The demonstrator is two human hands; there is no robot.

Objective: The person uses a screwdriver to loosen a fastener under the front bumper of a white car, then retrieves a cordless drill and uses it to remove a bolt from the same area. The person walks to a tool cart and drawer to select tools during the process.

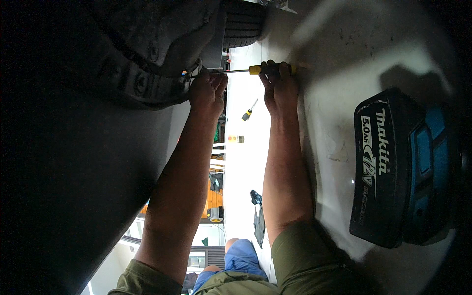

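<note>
My right hand (pixel 280 86) is wrapped round the yellow and black handle of a screwdriver (pixel 255 70). Its thin metal shaft runs left to the edge of a dark vehicle underside (pixel 140 81). My left hand (pixel 207 93) is closed at the far end of the shaft, with the fingertips against it beside the dark panel. The screwdriver's tip is hidden there by my fingers and the panel edge. A small orange spot shows just left of the left hand.
A second yellow and black screwdriver (pixel 247 115) lies on the pale floor (pixel 329 123) between my forearms. At the right stands a large black and teal battery pack (pixel 386 169). A tyre (pixel 243 24) is at the top. A small jar (pixel 236 139) and dark cloth (pixel 258 223) lie nearer me.
</note>
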